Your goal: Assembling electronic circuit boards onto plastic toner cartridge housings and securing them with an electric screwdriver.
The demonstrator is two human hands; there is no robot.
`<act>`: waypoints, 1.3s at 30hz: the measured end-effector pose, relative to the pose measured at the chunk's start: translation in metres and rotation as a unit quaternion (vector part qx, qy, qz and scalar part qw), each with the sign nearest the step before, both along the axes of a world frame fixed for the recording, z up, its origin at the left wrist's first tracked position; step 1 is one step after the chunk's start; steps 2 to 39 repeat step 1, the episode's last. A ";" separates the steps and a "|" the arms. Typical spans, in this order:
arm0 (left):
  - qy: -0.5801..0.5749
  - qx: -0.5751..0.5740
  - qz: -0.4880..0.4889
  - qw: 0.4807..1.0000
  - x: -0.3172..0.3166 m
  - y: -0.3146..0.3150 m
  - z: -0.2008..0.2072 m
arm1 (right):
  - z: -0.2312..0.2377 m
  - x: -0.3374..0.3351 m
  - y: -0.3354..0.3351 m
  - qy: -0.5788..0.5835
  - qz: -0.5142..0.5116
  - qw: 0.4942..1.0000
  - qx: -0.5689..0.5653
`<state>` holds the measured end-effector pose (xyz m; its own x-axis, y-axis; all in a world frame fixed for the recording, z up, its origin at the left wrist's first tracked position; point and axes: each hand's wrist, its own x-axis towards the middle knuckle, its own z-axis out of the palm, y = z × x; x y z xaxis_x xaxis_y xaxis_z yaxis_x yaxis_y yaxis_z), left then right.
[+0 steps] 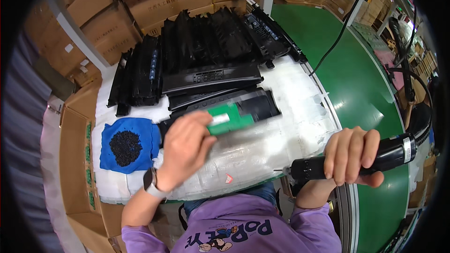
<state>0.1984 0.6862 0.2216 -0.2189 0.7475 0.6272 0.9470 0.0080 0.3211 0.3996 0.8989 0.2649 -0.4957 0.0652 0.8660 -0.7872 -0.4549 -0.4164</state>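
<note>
A green circuit board (240, 122), smeared by motion, is pinched in the fingers of my left hand (186, 143). Under it lies a long black plastic panel (268, 105), which the board and hand partly cover. My right hand (350, 157) is wrapped round a black electric screwdriver (393, 152), its bit pointing left over the table's front right edge. Left of my left hand, a blue cloth (108, 144) bears a heap of small black screws (125, 148).
More black plastic panels (206, 37) are piled on the far part of the white-covered table (300, 126). At the left stands an open cardboard box (75, 159) with several green boards along its side. A dark cable (344, 28) hangs at the right. Cartons (164, 0) line the back.
</note>
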 end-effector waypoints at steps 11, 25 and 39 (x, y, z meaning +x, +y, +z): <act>0.028 0.006 0.022 0.999 -0.011 0.006 0.008 | -0.003 0.000 0.004 -0.010 -0.013 1.000 0.018; 0.028 0.006 0.022 0.999 -0.011 0.006 0.008 | -0.003 0.000 0.004 -0.010 -0.013 1.000 0.018; 0.028 0.006 0.022 0.999 -0.011 0.006 0.008 | -0.003 0.000 0.004 -0.010 -0.013 1.000 0.018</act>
